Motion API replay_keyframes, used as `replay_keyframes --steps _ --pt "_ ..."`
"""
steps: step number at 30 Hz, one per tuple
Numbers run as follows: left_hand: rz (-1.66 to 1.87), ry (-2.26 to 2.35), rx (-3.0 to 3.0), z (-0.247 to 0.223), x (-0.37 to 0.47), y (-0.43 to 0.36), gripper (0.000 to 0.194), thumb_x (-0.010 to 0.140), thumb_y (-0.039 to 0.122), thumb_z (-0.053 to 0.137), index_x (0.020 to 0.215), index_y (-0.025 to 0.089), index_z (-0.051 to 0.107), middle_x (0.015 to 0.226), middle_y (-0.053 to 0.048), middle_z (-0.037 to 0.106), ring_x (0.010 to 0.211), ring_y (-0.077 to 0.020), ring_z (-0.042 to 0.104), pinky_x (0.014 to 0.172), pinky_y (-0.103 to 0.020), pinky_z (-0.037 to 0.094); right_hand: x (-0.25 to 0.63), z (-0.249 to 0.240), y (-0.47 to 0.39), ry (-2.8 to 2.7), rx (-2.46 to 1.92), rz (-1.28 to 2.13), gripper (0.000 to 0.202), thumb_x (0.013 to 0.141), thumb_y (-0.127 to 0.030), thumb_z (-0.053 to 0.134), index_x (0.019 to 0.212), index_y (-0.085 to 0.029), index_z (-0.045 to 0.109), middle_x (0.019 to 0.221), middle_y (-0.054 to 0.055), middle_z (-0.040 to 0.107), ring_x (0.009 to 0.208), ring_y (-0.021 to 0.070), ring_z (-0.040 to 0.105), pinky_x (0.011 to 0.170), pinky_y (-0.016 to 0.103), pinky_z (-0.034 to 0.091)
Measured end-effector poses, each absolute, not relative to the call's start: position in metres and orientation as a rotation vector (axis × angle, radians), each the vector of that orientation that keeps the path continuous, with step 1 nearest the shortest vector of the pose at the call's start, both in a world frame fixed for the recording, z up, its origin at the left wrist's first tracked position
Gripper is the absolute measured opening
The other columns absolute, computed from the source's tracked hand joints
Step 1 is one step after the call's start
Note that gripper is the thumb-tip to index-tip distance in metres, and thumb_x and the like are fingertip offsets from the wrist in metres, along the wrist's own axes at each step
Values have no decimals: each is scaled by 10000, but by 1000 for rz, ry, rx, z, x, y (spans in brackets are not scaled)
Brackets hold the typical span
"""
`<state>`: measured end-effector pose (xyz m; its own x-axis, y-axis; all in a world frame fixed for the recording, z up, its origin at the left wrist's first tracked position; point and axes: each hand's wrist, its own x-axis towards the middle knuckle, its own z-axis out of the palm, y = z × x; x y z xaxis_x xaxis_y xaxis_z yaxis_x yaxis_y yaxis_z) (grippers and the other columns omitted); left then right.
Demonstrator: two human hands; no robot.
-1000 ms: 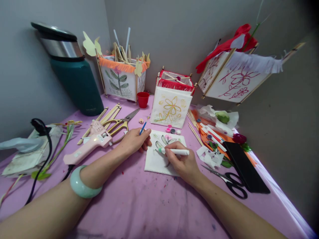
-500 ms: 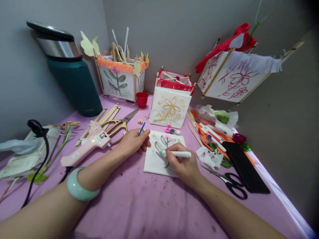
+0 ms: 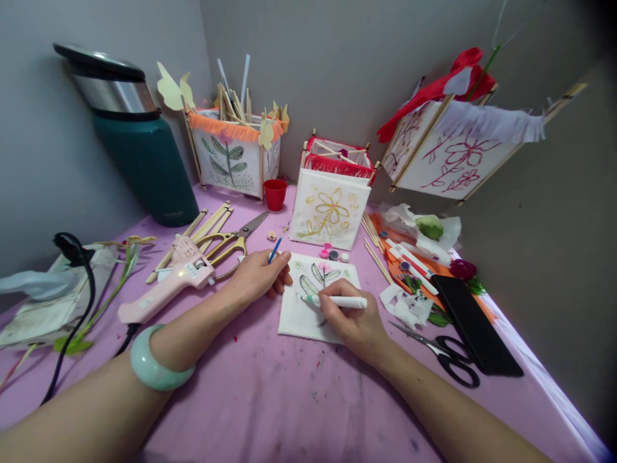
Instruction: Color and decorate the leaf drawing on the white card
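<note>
Marker point(image 3: 349, 301) pinched in the right hand point(image 3: 351, 319) had shifted slightly nearer over the white sheet point(image 3: 293, 320) on the bench point(image 3: 289, 399) within a second, seemingly extending the drawing point(image 3: 324, 271); beyond, the left hand point(image 3: 260, 276) gripped a blue paintbrush point(image 3: 278, 244).

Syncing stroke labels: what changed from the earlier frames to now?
The slim white marker with a green collar, held in the right hand, has shifted slightly toward the person over the square white panel with a drawn plant. Nothing was taken hold of or let go. Unchanged: the panel's place; the left hand at its left edge, holding a thin blue-handled paintbrush.
</note>
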<state>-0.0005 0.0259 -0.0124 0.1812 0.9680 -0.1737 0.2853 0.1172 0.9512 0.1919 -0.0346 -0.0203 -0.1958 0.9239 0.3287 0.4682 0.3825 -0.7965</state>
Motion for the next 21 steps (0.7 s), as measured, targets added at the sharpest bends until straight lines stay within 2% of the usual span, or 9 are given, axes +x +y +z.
replay_keyframes --steps 9,21 --pt "782 1329 1400 -8 1 25 319 841 462 429 731 175 515 705 -80 680 495 -130 586 400 -236 449 193 -22 -34 -1769 -1225 716 128 803 -231 529 685 -182 548 552 -32 508 486 92 436 463 216 337" --pt "794 1322 1368 -7 1 24 312 826 459 455 723 172 519 674 -59 674 480 -123 576 401 -228 438 192 -24 -33 -1775 -1227 685 131 814 -241 514 702 -187 552 590 -24 510 529 99 459 498 219 360"
